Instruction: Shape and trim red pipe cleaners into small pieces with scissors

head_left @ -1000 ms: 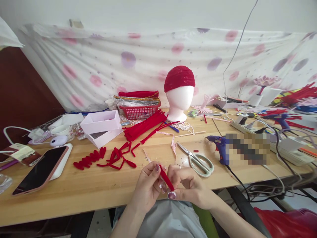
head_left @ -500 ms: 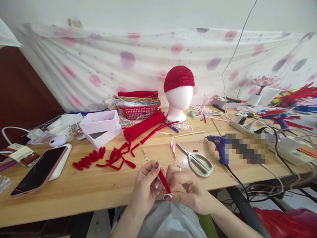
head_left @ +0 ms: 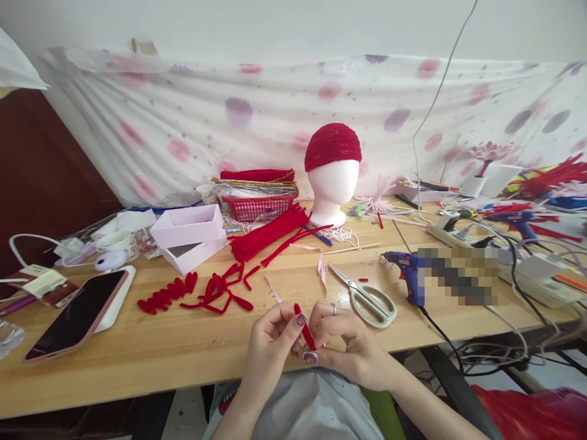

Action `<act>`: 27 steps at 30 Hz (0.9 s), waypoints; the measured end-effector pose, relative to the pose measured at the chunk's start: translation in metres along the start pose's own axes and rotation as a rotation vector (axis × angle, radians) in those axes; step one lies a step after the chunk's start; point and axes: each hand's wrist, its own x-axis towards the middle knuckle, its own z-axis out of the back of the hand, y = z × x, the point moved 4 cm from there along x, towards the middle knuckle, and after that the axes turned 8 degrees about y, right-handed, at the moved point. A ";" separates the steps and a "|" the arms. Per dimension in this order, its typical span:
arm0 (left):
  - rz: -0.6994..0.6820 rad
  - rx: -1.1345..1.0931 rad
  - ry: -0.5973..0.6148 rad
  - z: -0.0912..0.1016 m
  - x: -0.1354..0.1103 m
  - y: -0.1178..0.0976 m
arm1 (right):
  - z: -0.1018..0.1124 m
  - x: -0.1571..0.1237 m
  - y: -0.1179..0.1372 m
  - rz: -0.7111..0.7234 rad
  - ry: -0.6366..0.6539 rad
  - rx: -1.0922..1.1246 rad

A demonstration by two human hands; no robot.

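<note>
Between my hands is a short red pipe cleaner piece [head_left: 308, 335], tilted, its upper tip poking out above my left fingers. My left hand [head_left: 274, 339] pinches it near the upper part with thumb and fingers. My right hand [head_left: 345, 345], with a ring on one finger, grips its lower end between thumb and forefinger. Left of my hands on the table lie bent red pipe cleaner pieces [head_left: 219, 288] and a row of red fuzzy loops [head_left: 167, 293]. Scissors [head_left: 367, 299] with pale handles rest half open to the right.
A white foam head [head_left: 334, 189] wears a red wrapped cap [head_left: 333, 146]. Near it lie a bundle of red pipe cleaners [head_left: 270, 232] and a red basket [head_left: 261, 208]. A phone [head_left: 76, 315] sits left. A blue glue gun [head_left: 410, 275] and power strip [head_left: 527, 275] with cables are right.
My left hand's grip has slid down the red pipe cleaner piece, so its upper tip now shows above the thumb. My right hand stays at the lower end. The view has shifted slightly.
</note>
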 end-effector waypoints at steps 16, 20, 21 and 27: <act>0.137 -0.425 0.046 -0.004 0.001 0.007 | 0.001 0.001 -0.002 0.005 0.006 -0.049; 0.192 -0.543 -0.009 -0.004 0.000 0.006 | -0.001 0.002 -0.004 -0.006 -0.002 -0.044; 0.198 -0.543 -0.014 -0.004 0.000 0.006 | -0.002 0.002 -0.005 -0.005 -0.005 -0.038; 0.170 -0.297 0.056 -0.012 -0.002 0.013 | 0.001 0.000 -0.010 -0.018 -0.021 0.033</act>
